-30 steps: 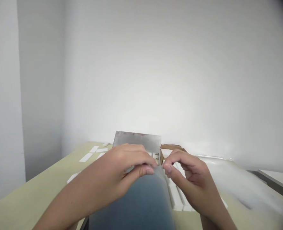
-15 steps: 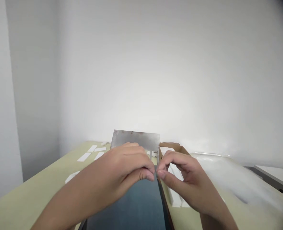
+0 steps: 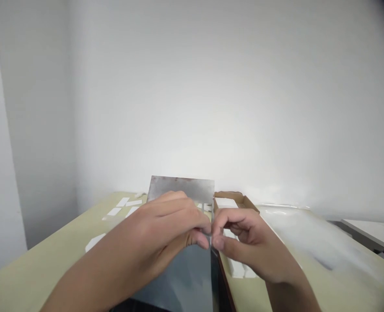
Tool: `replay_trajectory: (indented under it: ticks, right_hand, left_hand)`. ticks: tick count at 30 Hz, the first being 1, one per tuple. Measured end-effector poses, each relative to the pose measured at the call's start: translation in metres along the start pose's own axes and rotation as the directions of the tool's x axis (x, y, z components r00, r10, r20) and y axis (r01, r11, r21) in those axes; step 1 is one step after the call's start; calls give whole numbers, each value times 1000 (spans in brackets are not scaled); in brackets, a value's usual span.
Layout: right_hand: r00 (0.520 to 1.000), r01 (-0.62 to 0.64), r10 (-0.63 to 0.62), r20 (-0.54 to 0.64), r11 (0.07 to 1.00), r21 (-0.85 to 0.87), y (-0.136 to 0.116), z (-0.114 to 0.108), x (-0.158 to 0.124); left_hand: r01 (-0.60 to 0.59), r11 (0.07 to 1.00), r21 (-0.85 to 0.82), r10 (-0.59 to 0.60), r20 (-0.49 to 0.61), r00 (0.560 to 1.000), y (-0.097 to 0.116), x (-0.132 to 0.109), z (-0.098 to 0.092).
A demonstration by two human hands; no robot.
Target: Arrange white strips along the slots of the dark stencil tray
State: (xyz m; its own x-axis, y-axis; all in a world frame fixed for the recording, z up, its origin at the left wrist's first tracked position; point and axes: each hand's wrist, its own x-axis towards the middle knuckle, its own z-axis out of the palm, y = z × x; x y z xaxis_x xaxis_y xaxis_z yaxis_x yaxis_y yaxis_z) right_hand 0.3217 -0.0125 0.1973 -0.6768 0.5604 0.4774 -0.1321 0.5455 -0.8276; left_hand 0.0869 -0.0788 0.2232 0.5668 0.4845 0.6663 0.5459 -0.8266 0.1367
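My left hand (image 3: 179, 221) is closed, its thumb and fingertips pinched at the right edge of a smooth blue-grey sheet (image 3: 185, 277). Just beside it, my right hand (image 3: 240, 236) is pinched too, thumb against curled index finger. The two sets of fingertips nearly touch; whatever is between them is too small or hidden to make out. Behind the hands a grey metal plate (image 3: 182, 186) with rusty marks along its top edge stands tilted. My left hand covers much of the plate and the sheet.
Several white pieces (image 3: 123, 202) lie on the yellowish table (image 3: 58, 255) at left. To the right stands an open cardboard box (image 3: 248, 203) with white strips (image 3: 235, 264) by it. Clear plastic film (image 3: 309, 238) spreads farther right. A white wall (image 3: 211, 99) rises close behind.
The blue-grey sheet looks paler, and its lower edge now shows with a dark area below and to its right. Both hands keep nearly the same pinched pose. The view has shifted slightly.
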Motion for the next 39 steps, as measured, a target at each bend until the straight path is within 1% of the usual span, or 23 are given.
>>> replay_trajectory:
  ticks: [2, 7, 13, 17, 22, 27, 30, 34, 36, 39]
  right_hand:
    - [999, -1, -2, 46, 998, 65, 0, -1, -1]
    - [1000, -10, 9, 23, 999, 51, 1, -1, -1]
    - [999, -18, 14, 34, 995, 100, 3, 0, -1]
    - [999, -28, 25, 21, 993, 116, 5, 0, -1]
    - [999, -30, 25, 34, 987, 159, 5, 0, 1]
    - [998, -30, 14, 59, 962, 273, 4, 0, 3]
    - [998, -36, 16, 65, 947, 320, 5, -1, 3]
    - [998, -30, 12, 62, 954, 298, 4, -1, 2]
    - [999, -17, 8, 36, 967, 253, 3, 0, 2]
    - [1000, 29, -30, 8, 990, 136, 0, 3, -1]
  left_hand:
    - [-11, 1000, -8, 11, 11, 1000, 0, 0, 0]
    - [-6, 1000, 13, 6, 10, 1000, 1, 0, 0]
    - [0, 999, 51, -1, 14, 1000, 1, 0, 1]
    - [0, 999, 38, 0, 11, 1000, 0, 0, 2]
    - [-46, 998, 34, 46, -4, 999, 1, 1, 2]
    - [-98, 991, 92, 99, -10, 995, 1, -1, 3]
    - [-104, 988, 113, 106, -6, 994, 2, -3, 4]
    - [-69, 994, 83, 66, 39, 997, 4, -2, 4]
    - [-49, 996, 79, 48, 24, 999, 5, -1, 4]
    - [-29, 995, 98, 29, 3, 1000, 5, 0, 6]
